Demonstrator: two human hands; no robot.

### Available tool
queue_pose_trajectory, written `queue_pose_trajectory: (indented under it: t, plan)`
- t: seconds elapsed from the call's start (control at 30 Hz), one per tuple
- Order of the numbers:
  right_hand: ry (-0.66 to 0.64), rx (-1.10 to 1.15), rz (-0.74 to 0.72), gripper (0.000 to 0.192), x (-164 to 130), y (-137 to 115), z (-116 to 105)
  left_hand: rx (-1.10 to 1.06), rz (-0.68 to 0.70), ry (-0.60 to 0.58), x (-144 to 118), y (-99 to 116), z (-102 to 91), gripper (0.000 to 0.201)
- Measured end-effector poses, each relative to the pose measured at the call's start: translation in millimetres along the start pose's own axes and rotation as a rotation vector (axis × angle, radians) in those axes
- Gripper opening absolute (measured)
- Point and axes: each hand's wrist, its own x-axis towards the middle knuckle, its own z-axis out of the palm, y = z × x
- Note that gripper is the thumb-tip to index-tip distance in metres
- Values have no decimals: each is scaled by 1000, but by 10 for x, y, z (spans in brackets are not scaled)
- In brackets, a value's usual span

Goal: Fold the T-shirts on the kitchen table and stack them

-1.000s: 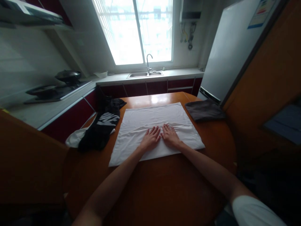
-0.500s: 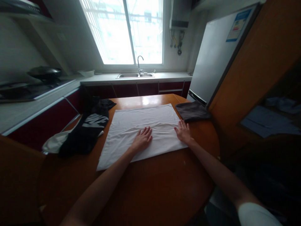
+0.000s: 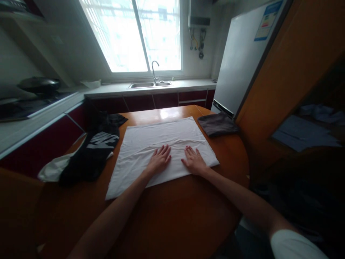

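Note:
A white cloth (image 3: 161, 131), perhaps a folded garment, lies spread on the wooden table (image 3: 183, 212), with wrinkles across its middle. My left hand (image 3: 159, 160) rests flat on the cloth near its front middle, fingers stretched out. Palm down a little to the right, my right hand (image 3: 194, 161) also presses on the fabric with its fingers apart. Neither hand grips anything. The cloth's right front corner sticks out beyond my right hand, and my left forearm covers part of its front edge.
Left of the cloth lie dark clothes with pale lettering (image 3: 93, 151) over a whitish cloth (image 3: 52, 169). A folded dark grey cloth (image 3: 218, 124) sits at the table's right. Behind are a counter with a sink (image 3: 142, 85), a pan (image 3: 40, 85) and a fridge (image 3: 239, 57).
My right hand has slid left from the cloth's right edge toward my left hand, which stays on about the same spot. The whole view has shifted slightly.

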Motion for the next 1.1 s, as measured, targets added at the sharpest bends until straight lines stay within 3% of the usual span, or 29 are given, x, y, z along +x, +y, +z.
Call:
queue_pose_trajectory:
  t: [0.13, 0.23, 0.3, 0.4, 0.6, 0.73, 1.1]
  plan:
    - [28, -88, 172, 68, -225, 586, -150, -22, 0, 24, 7, -11, 26, 58]
    - [76, -122, 285, 68, -275, 789, -227, -23, -3, 27, 12, -23, 51, 57]
    - [130, -117, 303, 66, -204, 738, -267, -19, -3, 26, 13, -25, 58, 57]
    - [181, -66, 213, 63, 20, 429, -290, 1, -5, 20, 10, -23, 58, 57]
    - [96, 3, 41, 62, 465, -188, -79, 56, 1, 16, -16, -7, 46, 57]
    - [24, 6, 60, 64, 549, -233, 75, 45, -3, 19, -41, 26, 9, 56]
    - [16, -61, 44, 63, 511, -193, 132, -19, 2, 24, -96, 85, -26, 56]
